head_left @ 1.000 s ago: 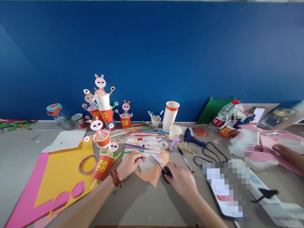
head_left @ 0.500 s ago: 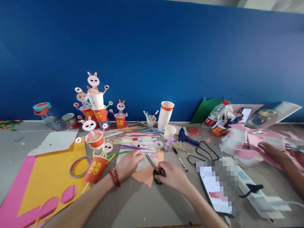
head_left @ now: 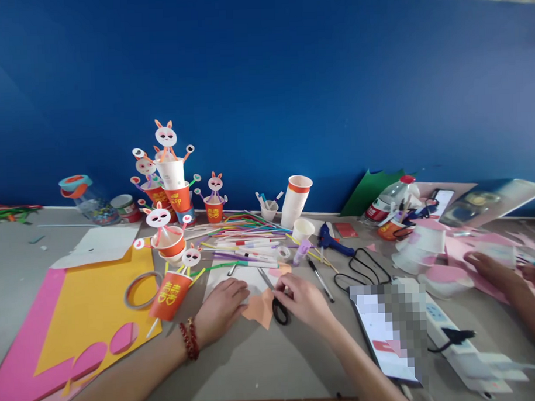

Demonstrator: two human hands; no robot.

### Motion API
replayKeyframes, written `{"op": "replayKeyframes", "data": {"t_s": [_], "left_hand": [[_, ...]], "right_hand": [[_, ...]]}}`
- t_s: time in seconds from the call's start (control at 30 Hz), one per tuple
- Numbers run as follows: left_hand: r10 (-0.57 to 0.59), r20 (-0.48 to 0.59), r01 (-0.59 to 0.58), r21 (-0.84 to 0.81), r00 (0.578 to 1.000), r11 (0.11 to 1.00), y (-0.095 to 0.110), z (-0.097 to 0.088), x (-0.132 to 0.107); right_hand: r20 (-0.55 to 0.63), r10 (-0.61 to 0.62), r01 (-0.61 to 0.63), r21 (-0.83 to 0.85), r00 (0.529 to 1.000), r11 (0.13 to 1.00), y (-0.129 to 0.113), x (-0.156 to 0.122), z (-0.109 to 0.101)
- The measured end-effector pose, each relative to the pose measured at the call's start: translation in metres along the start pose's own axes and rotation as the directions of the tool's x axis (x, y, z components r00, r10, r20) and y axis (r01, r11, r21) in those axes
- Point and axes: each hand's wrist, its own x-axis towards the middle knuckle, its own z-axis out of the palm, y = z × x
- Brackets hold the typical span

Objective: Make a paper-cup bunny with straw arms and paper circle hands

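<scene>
My left hand lies on the table with curled fingers pressing on an orange paper piece and the white sheet beside it. My right hand rests next to black-handled scissors, fingers bent around the handle end; the blades point away over the white sheet. A red bead bracelet is on my left wrist. An orange paper cup with straws and a bunny face lies tipped just left of my left hand.
Bunny cup figures, coloured straws, stacked cups, a blue glue gun, tape ring and yellow and pink sheets crowd the table. A phone and power strip lie right. Another person's hands work at far right.
My left hand has slid back toward me over the orange paper. The scissors now lie flatter on the table by my right hand. The view shifted slightly.
</scene>
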Motion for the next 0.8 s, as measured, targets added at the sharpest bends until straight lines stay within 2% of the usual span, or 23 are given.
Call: {"op": "replayKeyframes", "data": {"t_s": [0.23,0.47,0.63,0.8], "left_hand": [[0.061,-0.033,-0.061,0.005,0.998,0.998,0.007,-0.003,-0.004],[0.155,-0.052,-0.150,0.081,0.987,0.985,0.016,0.006,-0.007],[0.198,-0.040,-0.195,0.079,0.979,0.978,0.014,0.004,-0.010],[0.189,-0.019,-0.188,0.040,0.982,0.981,0.014,0.003,-0.013]], "right_hand": [[-0.054,-0.076,0.073,-0.059,0.996,0.996,-0.001,0.025,0.012],[-0.102,-0.110,0.092,-0.174,0.989,0.981,-0.001,0.046,0.017],[-0.063,-0.111,0.092,-0.255,0.992,0.963,-0.001,0.058,0.025],[-0.012,-0.110,0.101,-0.318,0.994,0.943,-0.003,0.071,0.031]]}}
